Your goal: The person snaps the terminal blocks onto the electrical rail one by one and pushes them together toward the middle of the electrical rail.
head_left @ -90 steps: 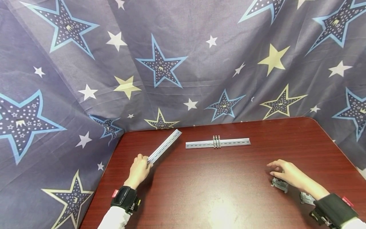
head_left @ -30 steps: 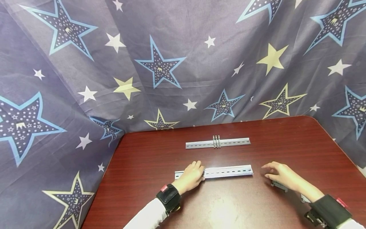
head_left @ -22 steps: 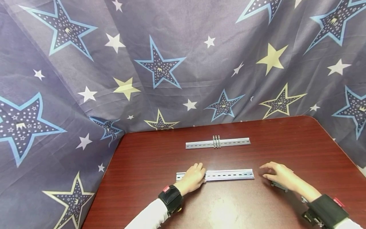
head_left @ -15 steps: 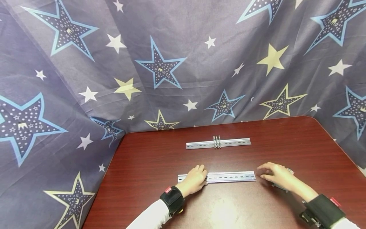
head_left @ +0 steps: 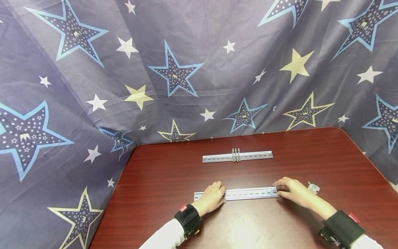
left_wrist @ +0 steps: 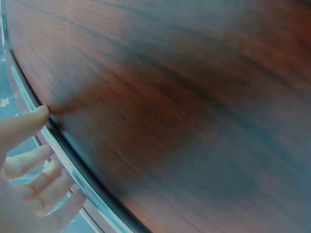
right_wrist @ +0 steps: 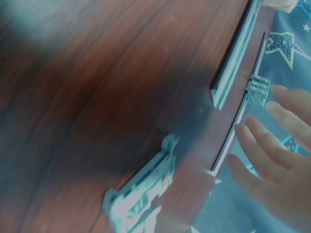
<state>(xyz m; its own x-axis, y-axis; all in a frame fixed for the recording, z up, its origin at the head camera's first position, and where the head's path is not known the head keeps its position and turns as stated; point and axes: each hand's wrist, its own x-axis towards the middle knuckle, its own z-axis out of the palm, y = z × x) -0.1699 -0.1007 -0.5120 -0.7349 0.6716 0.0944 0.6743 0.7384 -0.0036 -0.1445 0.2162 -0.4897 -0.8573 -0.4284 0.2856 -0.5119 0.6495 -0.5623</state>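
Observation:
A slotted metal DIN rail (head_left: 248, 194) lies crosswise on the table in front of me. My left hand (head_left: 212, 197) grips it left of its middle, thumb at the near edge and fingers over the far edge. In the left wrist view the thumb presses the edge of the rail (left_wrist: 80, 177). My right hand (head_left: 290, 191) is at the rail's right end, fingers spread and loosely bent. The right wrist view shows those fingers beside the rail (right_wrist: 238, 58), nothing between them. A grey terminal-block-like part (head_left: 313, 187) lies beyond the right hand; a grey part (right_wrist: 141, 194) shows large in the right wrist view.
Farther back on the red-brown table (head_left: 161, 162) lies a second DIN rail (head_left: 256, 155) with several narrow blocks (head_left: 236, 155) clipped near its middle. A star-patterned curtain (head_left: 211, 83) hangs behind the table's back edge and along the left side.
My left hand has brought the rail from a slant at the left to level in front of me, then slightly nearer. My right hand has moved left to its end, uncovering a grey part.

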